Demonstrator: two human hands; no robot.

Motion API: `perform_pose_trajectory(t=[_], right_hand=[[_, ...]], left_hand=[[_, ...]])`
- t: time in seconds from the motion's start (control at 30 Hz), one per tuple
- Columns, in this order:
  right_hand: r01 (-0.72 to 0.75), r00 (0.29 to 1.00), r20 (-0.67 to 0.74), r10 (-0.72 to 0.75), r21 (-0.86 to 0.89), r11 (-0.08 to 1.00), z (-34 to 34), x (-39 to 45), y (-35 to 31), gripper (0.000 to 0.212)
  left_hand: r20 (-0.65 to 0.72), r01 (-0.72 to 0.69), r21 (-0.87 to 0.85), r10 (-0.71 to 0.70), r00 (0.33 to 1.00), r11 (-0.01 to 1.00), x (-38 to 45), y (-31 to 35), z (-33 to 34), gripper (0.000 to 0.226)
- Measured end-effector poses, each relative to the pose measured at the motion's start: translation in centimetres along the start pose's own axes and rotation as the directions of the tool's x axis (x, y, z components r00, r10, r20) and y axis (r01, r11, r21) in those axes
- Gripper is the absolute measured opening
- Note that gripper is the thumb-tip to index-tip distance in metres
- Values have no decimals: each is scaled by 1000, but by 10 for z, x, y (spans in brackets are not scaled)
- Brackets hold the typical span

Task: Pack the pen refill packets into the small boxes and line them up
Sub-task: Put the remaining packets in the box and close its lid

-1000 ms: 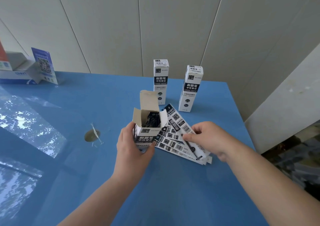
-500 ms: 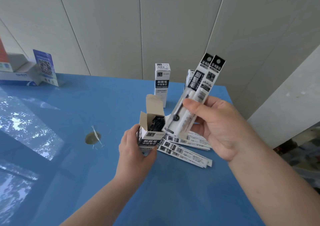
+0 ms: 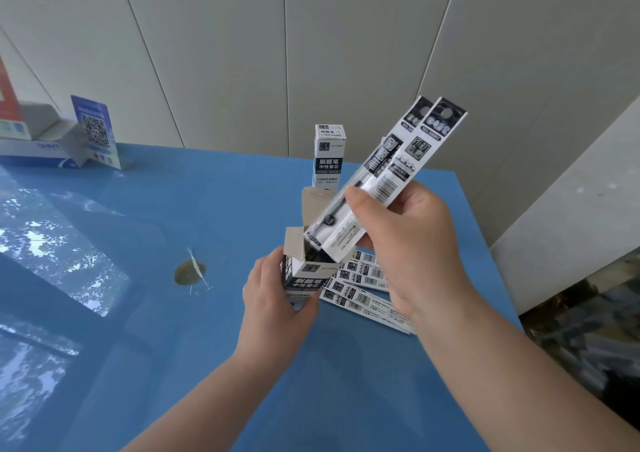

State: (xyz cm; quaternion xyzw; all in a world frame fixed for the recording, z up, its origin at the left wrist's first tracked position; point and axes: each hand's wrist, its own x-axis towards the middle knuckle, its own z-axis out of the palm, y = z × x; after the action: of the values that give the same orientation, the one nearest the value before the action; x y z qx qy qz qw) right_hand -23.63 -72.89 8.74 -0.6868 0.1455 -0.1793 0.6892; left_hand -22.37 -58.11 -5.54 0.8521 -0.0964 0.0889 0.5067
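My left hand [image 3: 273, 296] grips a small white-and-black box [image 3: 304, 277] with its top flaps open and dark refills inside. My right hand [image 3: 408, 244] holds two long black-and-white pen refill packets [image 3: 388, 171] tilted, their lower ends at the box's open mouth. Several more packets [image 3: 360, 289] lie fanned on the blue table behind my right hand. A closed box [image 3: 329, 155] stands upright farther back; a second one behind the held packets is hidden.
The blue table [image 3: 173, 365] has a round hole with a clear strip [image 3: 190, 271] left of my hands. A white carton and a QR-code card [image 3: 95, 133] sit at the far left corner. The table's right edge drops off beside a grey ledge.
My right hand lifted two packets off the table pile and brought their lower ends down to the open box. The left hand kept its grip on the box.
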Motion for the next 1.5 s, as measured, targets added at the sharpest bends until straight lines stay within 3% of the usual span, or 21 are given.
perform_pose_trajectory(t=[0.37, 0.6, 0.77, 0.83, 0.9, 0.97, 1.0, 1.13, 1.27, 1.5], right_hand=[[111, 994, 36, -105, -266, 957, 7, -2, 8, 9], [181, 977, 165, -133, -321, 930, -4, -2, 10, 36], [250, 968, 121, -221, -347, 904, -26, 13, 26, 22], [224, 974, 146, -171, -561, 797, -41, 24, 48, 16], [208, 966, 259, 19, -816, 539, -54, 31, 73, 33], [275, 924, 340, 175, -908, 317, -60, 30, 95, 48], [305, 909, 364, 203, -912, 273, -60, 27, 103, 50], [382, 881, 425, 207, -898, 216, -59, 17, 123, 41], [370, 875, 431, 223, -890, 266, -59, 15, 130, 23], [300, 867, 391, 311, -905, 300, -56, 19, 130, 15]], left_hand=[[16, 17, 9, -17, 1000, 1000, 0, -2, 4, 60], [-1, 33, -46, -34, 999, 998, 1, 1, 3, 54], [12, 58, -58, -58, 998, 997, 0, 0, 1, 61], [16, 68, -65, -67, 998, 996, 0, 0, 1, 62], [23, 86, -83, -85, 996, 993, 0, 0, 0, 62], [25, 110, -101, -108, 994, 989, 0, -1, 0, 62], [24, 117, -103, -115, 993, 988, 0, -2, 1, 62], [13, 116, -93, -115, 993, 989, 0, -4, 1, 53], [18, 117, -94, -116, 993, 989, 0, -3, 1, 53], [26, 103, -88, -101, 995, 991, 1, 5, 1, 61]])
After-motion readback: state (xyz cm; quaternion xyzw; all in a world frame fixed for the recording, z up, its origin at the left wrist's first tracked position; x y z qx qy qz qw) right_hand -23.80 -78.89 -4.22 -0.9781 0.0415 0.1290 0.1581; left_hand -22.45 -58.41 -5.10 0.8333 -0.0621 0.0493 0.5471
